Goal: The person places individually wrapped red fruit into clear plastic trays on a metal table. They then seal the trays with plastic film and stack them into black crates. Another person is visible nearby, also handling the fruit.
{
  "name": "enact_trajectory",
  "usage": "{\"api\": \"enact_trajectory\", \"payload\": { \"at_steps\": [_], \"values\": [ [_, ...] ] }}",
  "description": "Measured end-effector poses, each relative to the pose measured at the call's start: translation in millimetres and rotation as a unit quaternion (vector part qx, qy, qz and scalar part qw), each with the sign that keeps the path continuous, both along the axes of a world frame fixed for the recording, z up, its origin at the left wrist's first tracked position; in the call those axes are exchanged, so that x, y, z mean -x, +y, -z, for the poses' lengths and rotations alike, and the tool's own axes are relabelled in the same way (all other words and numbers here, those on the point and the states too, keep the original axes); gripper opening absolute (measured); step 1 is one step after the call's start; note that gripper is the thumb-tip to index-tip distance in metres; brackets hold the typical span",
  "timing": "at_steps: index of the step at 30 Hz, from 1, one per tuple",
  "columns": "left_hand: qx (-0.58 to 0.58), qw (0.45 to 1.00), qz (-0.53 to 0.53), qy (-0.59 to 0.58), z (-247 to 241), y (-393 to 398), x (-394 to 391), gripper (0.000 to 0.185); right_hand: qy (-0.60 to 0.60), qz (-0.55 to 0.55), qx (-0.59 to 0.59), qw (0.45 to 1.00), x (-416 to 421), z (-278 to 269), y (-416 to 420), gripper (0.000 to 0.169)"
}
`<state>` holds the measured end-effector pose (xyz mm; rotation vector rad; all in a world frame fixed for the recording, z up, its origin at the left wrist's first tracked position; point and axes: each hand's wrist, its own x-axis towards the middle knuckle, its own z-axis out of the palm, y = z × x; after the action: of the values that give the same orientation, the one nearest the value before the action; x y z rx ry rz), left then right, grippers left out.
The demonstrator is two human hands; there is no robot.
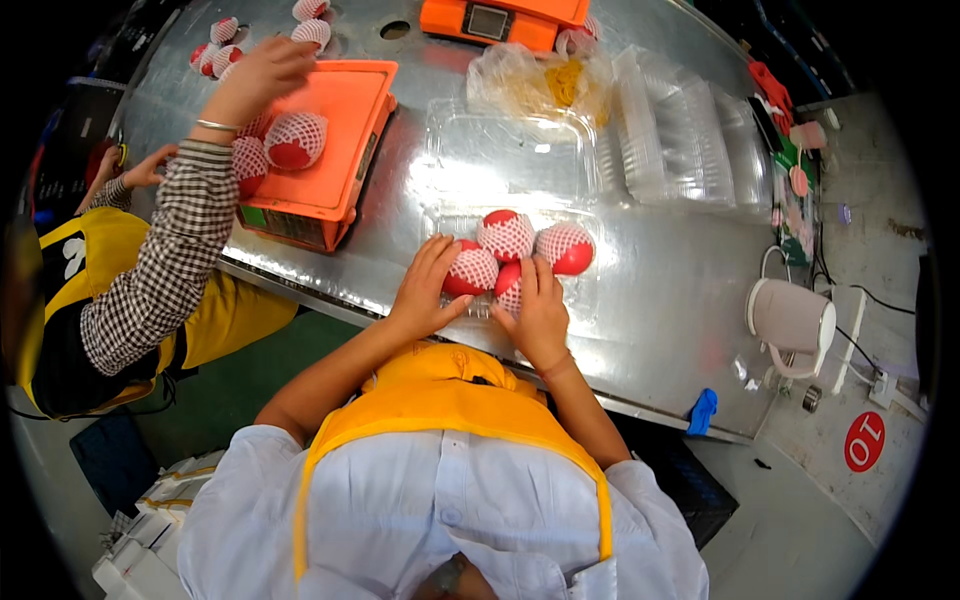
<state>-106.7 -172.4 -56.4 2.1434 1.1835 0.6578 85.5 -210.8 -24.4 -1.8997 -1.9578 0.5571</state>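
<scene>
Several round red fruits in white foam nets sit in the near half of a clear plastic clamshell box [600, 289], whose lid [517, 161] lies folded back on the metal table. My left hand [426, 292] rests against the left netted fruit [471, 268], fingers over its left side. My right hand [538, 311] has its fingers on the nearest netted fruit [508, 288], partly hidden under it. Beyond these lie another netted fruit [506, 235] and, at the right, one more [565, 248]. Whether either hand grips firmly is hard to tell.
At left, a co-worker's hand [262, 79] is above an orange scale [330, 150] bearing netted fruits. A second orange scale [495, 22], a plastic bag with yellow rubber bands [566, 81] and stacked clear boxes [675, 135] stand farther back. A mug-like pitcher [791, 319] is at right.
</scene>
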Motion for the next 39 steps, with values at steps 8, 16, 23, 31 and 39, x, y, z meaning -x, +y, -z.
{"api": "enact_trajectory", "payload": {
  "at_steps": [8,16,23,31,39],
  "values": [
    [0.428,0.766,-0.333,-0.344,10.9,115.8,12.3,0.058,0.094,0.201,0.025,0.975,-108.3,9.7,138.2,0.054],
    [0.384,0.839,-0.104,-0.372,0.9,108.2,23.4,0.054,0.540,0.167,0.062,0.823,-115.1,30.8,97.1,0.047],
    [0.124,0.980,-0.137,-0.068,-3.1,-2.8,12.4,0.060,0.170,0.105,-0.097,0.975,-72.4,40.2,0.7,0.044],
    [0.517,0.752,-0.285,-0.296,17.1,-37.7,29.1,0.038,0.373,0.344,-0.044,0.861,-54.5,59.7,-48.4,0.032],
    [0.543,0.682,-0.262,-0.414,28.0,-31.7,37.8,0.016,0.615,0.398,0.065,0.678,-47.6,56.6,-60.0,0.018]
  ]
}}
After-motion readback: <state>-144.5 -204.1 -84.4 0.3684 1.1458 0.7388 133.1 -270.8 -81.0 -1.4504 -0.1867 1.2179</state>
